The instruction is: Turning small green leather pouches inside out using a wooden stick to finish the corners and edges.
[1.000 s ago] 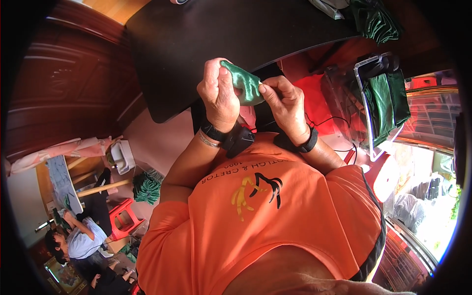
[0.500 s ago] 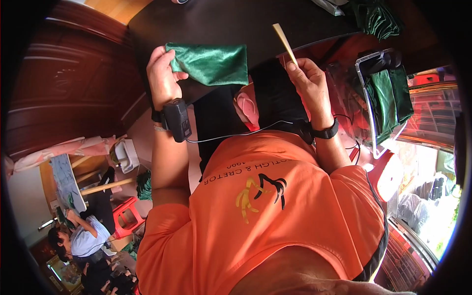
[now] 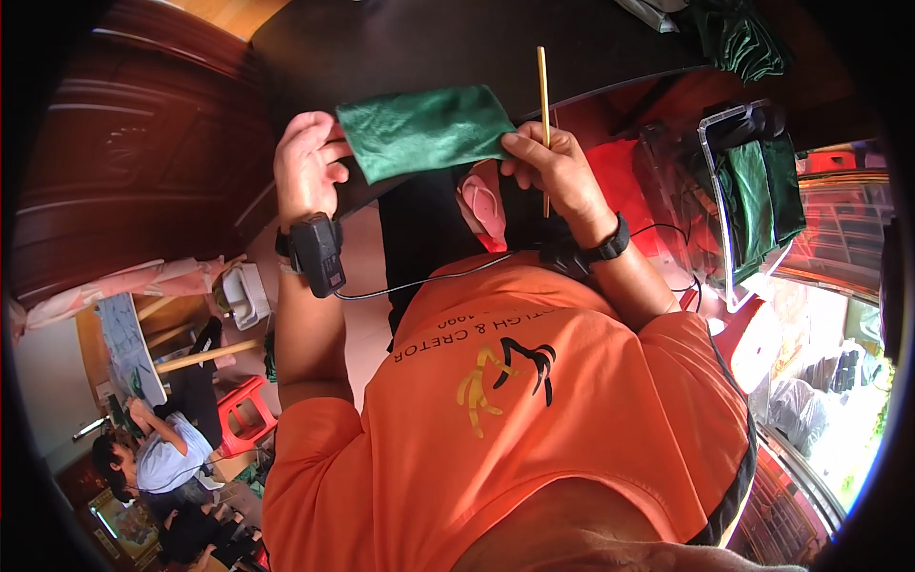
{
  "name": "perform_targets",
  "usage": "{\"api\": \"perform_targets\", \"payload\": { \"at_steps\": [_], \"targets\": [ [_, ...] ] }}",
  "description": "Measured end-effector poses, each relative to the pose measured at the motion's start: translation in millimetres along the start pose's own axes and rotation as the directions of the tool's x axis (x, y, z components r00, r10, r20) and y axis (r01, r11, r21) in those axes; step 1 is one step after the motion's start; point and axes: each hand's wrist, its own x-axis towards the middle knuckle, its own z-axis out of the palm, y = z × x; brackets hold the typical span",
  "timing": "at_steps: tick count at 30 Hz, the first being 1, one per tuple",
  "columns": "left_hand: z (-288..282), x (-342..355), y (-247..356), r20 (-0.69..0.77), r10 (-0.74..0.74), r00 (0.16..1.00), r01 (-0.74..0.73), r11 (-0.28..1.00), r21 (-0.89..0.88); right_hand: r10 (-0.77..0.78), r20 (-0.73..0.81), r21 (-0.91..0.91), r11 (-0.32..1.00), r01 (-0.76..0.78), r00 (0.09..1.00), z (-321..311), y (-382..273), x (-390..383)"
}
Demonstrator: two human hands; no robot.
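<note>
A shiny green velvety cloth piece (image 3: 424, 133), roughly rectangular, is stretched between my hands above the dark table's near edge. My left hand (image 3: 310, 162) has its fingertips at the cloth's left edge, partly hidden behind it, while its thumb stands apart. At the lower right corner, my right hand (image 3: 562, 172) pinches the cloth between thumb and finger. The same hand also grips a thin, pale wooden stick (image 3: 544, 86), which stands upright and pokes out above and below the fingers.
The dark table (image 3: 381, 48) spans the top, with a pile of green cloth (image 3: 743, 48) at its far right. More green cloth hangs on a clear-framed rack (image 3: 710, 181) to the right. A cable (image 3: 410, 289) runs between my wrists. A person (image 3: 172, 453) works at lower left near a red stool (image 3: 246, 410).
My right hand has come left to the cloth and now pinches its corner. The stick has turned from slanted to upright. My left hand has shifted slightly left and down, its fingers loosened.
</note>
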Motion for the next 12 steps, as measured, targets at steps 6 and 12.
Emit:
{"api": "perform_targets", "payload": {
  "at_steps": [6,12],
  "targets": [
    [1,-26,-8,0.021,0.532,0.847,-0.465,0.720,0.515,0.056,0.132,-0.082,0.996,-0.046,0.990,-5,2,-4],
    [14,-41,-27,0.456,0.497,0.738,-0.609,0.202,0.767,0.018,-0.009,-0.185,0.983,-0.020,1.000,4,-5,3]
  ]
}}
